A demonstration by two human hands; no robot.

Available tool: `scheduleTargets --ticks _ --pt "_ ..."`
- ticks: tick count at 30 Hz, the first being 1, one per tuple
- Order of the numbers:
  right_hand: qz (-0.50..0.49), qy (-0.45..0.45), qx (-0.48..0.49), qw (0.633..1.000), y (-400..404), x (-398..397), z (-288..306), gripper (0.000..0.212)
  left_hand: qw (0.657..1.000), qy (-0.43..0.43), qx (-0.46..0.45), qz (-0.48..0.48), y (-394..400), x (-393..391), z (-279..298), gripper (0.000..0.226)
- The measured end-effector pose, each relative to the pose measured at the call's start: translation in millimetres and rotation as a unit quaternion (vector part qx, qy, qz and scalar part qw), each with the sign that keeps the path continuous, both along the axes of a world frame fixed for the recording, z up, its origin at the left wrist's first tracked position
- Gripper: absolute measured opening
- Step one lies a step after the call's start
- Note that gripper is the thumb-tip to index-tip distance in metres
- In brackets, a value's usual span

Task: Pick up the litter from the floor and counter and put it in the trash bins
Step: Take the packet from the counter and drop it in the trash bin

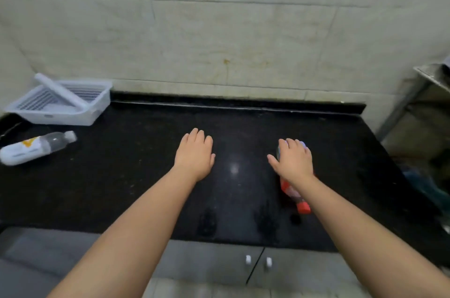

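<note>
A black stone counter (151, 176) stretches in front of me. On its right part lies a plastic bottle with a red label and red cap (291, 191), cap toward me. My right hand (293, 160) rests on top of the bottle's far end, fingers curved over it; whether they grip it I cannot tell. My left hand (194, 152) lies flat over the counter's middle, fingers together, holding nothing. A second plastic bottle with a white label (36, 148) lies on its side at the counter's left edge.
A white slotted plastic tray (60, 102) with a white bar across it stands at the back left corner. Tiled wall (219, 42) runs behind the counter. A metal rack (431, 83) stands at the right. Grey cabinet doors (219, 266) sit below the counter's front edge.
</note>
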State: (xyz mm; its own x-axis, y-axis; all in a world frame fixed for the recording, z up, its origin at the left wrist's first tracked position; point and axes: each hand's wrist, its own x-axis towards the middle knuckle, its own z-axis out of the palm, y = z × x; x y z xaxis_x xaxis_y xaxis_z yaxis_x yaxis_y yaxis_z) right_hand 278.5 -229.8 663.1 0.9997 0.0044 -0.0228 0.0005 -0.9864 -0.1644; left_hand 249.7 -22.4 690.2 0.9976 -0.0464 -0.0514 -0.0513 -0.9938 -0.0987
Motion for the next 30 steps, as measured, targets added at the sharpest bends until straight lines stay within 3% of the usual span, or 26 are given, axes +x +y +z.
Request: scheduleTargets --ticks 3,8,11,16,23,27,30 --pt "-0.094 0.044 0.003 0.995 -20.4 -14.9 -22.0 0.065 0.998 0.023 -0.011 -0.051 -14.4 17.7 -15.2 0.048" --pt "-0.216 0.110 0.101 0.965 -39.4 -33.9 -52.0 0.092 0.991 0.059 -0.021 -0.118 -42.7 34.2 -41.7 0.052" --pt "-0.250 0.097 0.136 0.954 -36.5 -32.4 -66.6 0.099 0.988 0.065 -0.029 -0.137 -57.8 40.4 -49.6 0.054" --pt "-0.309 0.046 0.135 0.940 -28.5 -7.4 -77.5 0.089 0.987 0.083 -0.014 -0.138 -73.5 52.4 -61.5 0.056" --pt "-0.331 0.028 0.220 0.917 -48.7 -7.5 -74.0 0.080 0.982 0.084 -0.004 -0.170 -98.1 70.5 -60.4 0.055" --pt "-0.366 -0.014 0.224 0.903 -87.0 -38.4 -47.6 0.078 0.965 0.064 -0.007 -0.252 -150.2 74.5 -48.7 0.053" --pt "-0.434 -0.059 0.201 0.876 -129.9 -82.1 -23.6 0.077 0.927 0.037 -0.014 -0.372 -219.0 61.3 -33.9 0.051"
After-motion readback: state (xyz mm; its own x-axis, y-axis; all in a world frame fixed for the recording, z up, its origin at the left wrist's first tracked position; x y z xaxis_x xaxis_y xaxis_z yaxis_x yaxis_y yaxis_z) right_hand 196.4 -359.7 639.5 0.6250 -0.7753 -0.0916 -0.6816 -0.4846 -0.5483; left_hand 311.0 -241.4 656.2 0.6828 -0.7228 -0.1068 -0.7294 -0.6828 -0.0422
